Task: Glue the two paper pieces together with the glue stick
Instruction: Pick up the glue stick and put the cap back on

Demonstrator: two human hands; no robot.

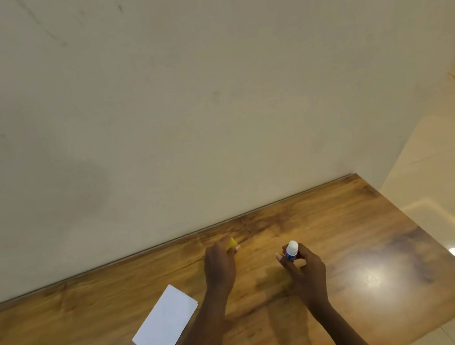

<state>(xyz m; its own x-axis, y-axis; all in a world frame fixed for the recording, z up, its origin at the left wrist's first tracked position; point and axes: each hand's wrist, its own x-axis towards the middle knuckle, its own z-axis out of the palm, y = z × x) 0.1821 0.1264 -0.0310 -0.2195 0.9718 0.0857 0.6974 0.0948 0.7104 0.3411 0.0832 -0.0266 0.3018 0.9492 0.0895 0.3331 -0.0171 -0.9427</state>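
A white sheet of paper lies flat on the wooden table, left of my arms. My left hand is closed around a small yellow thing, probably the glue stick's cap; only its tip shows past my fingers. My right hand holds the glue stick upright, a white and blue tube with its white end on top. The two hands are apart, the glue stick to the right of the yellow thing. I see only one sheet of paper.
The table's far edge meets a plain beige wall. The table's right edge drops off to a glossy tiled floor. A bright light reflection lies on the table to the right of my right hand.
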